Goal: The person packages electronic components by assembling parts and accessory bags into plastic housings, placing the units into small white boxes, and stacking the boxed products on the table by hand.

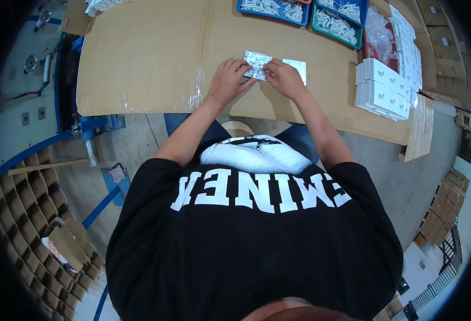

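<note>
An open, shallow white box (258, 55) lies on the cardboard-covered table in front of me, with small whitish parts inside that are too small to make out. My left hand (229, 81) is at its left and near side, fingers bent and pressed to the edge. Over its right half reaches my right hand (285, 79), the fingertips closed together above the contents; whatever they pinch is hidden. A flat white square piece (298, 65), box or lid, lies just right of the open box, partly under my right hand.
Blue trays (274, 17) and a green tray (348, 44) hold many small white pieces at the far edge. Stacked white boxes (381, 88) stand at the right, beside clear plastic bags (379, 32). Blue metal equipment (92, 125) adjoins the table's left side.
</note>
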`<state>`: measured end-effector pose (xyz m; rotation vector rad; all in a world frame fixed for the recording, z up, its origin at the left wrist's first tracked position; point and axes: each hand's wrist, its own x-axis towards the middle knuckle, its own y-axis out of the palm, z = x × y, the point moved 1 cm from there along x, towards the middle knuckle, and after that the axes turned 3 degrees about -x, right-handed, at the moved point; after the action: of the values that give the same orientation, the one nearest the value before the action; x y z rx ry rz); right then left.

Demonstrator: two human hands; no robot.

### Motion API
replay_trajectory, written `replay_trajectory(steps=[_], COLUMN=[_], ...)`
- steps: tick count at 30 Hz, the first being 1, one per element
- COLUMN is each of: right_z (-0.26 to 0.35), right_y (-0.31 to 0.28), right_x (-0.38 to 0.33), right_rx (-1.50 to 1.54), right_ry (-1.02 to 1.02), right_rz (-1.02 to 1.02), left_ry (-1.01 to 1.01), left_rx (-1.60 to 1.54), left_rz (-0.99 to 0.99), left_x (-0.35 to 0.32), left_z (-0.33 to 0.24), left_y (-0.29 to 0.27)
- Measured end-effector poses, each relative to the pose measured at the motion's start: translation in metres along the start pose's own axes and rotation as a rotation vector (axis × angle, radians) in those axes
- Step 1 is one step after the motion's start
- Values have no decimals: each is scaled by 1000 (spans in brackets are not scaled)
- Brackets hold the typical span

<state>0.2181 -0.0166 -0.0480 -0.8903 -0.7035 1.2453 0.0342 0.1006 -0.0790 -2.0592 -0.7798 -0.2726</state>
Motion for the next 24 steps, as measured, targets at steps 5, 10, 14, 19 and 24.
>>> replay_trajectory(steps=[5,10,14,19,24], right_z=[10,18,14,20,17], right_y=[-2,-7,-14,-15,-27], right_x=[-4,0,8,12,12], right_rx=[-9,-36,-18,-22,45], right_ry=[27,133,199,266,257], right_rz=[-89,-28,67,111,86], left_ry=[-31,-36,-58,-62,-102], left_rx=[33,44,28,-2,-17], left_rz=[48,134,164,166,202], left_x=[3,10,12,16,27], left_z=[-2,-3,-1,4,15], left_y=[-5,-11,-10,-12,-22])
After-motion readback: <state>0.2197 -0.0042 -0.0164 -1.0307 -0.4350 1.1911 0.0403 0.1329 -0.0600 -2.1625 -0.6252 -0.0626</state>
